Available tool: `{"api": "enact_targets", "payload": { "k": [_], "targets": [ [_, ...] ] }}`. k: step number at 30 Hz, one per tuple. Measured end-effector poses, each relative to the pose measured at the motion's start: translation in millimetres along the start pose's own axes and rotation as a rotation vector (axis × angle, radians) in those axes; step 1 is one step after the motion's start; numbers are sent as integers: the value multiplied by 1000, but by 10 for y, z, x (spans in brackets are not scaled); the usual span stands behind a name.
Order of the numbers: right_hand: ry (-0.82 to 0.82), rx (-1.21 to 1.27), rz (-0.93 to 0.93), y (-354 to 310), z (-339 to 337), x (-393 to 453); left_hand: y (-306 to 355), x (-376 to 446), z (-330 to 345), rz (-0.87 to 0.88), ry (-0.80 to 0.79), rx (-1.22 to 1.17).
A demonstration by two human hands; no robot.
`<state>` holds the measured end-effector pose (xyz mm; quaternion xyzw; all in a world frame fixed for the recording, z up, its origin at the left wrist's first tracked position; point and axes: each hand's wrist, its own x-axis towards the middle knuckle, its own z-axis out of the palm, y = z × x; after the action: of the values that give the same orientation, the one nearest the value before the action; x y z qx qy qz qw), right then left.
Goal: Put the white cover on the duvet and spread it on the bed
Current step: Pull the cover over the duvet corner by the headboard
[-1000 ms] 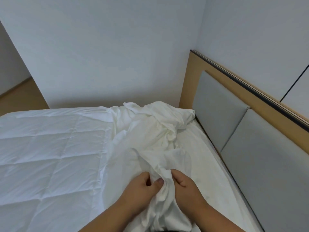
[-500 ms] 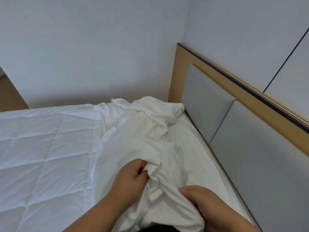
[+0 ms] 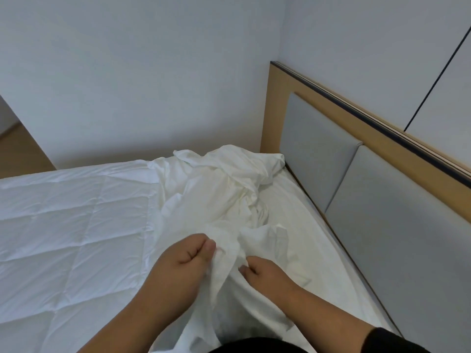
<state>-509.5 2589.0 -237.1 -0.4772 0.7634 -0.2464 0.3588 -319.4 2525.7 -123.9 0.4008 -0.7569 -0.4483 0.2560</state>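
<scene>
The white duvet cover (image 3: pixel 229 200) lies bunched along the headboard end of the bed, reaching from the near edge to the far corner by the wall, with the quilted duvet (image 3: pixel 71 225) spread flat beside it and still bare. The left hand (image 3: pixel 183 261) pinches a fold of the cover between thumb and curled fingers; the right hand (image 3: pixel 265 273) grips the same gathered ridge just beside it, fingers curled into the cloth.

The likely trouble is that both hands hold a mid-panel fold rather than the opening's hem, so working along it may twist the cover or feed the duvet in crooked. White on white also makes the hem easy to lose. Pulling toward the near edge could drag the heap off the mattress (image 3: pixel 305 225).

Compared with half a second earlier, the right hand has come forward from the near edge to meet the left, and the left now shows a tighter pinch higher on the fold. The padded headboard (image 3: pixel 382 200) sits lower in view.
</scene>
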Motion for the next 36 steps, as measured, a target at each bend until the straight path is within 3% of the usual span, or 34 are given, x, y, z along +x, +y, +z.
{"api": "enact_targets", "payload": {
  "k": [2, 6, 9, 11, 13, 15, 17, 19, 22, 24, 28, 30, 31, 33, 35, 36],
  "targets": [
    [108, 69, -39, -124, -48, 93, 266, -116, 11, -58, -49, -206],
    [115, 490, -24, -461, -237, 135, 407, -287, 389, -2, -338, -189],
    [200, 975, 49, -431, -278, 144, 168, -204, 510, -255, -464, -338],
    [253, 1010, 82, -335, -295, 103, -163, -127, 478, -469, -469, -511],
    [262, 1003, 78, -260, -296, 63, -436, -84, 383, -567, -416, -545],
    [249, 978, 67, -197, -290, 51, -596, 19, 280, -481, -258, -305],
    [193, 1023, 74, -139, -248, 55, -676, 178, 193, -280, -43, 49],
    [104, 1087, 99, -142, -212, 56, -668, 329, 196, -6, -52, 349],
    [164, 889, 29, -147, -185, 12, -693, 468, 389, 207, -181, 491],
    [219, 866, -38, -168, -226, -67, -709, 520, 496, 232, -120, 529],
    [610, 796, -49, -171, -475, -237, -752, 715, 461, 134, 58, 512],
    [670, 834, -75, -100, -698, -444, -806, 828, 362, 46, 129, 483],
    [614, 816, -137, -41, -799, -584, -834, 896, 297, 3, 166, 461],
    [327, 663, -215, 168, -922, -857, -887, 1021, 163, -83, 227, 394],
    [23, 591, -40, 513, -847, -1001, -913, 1113, 63, -138, 273, 266],
    [-52, 593, 105, 719, -737, -1018, -909, 1130, 48, -146, 279, 183]
  ]
}}
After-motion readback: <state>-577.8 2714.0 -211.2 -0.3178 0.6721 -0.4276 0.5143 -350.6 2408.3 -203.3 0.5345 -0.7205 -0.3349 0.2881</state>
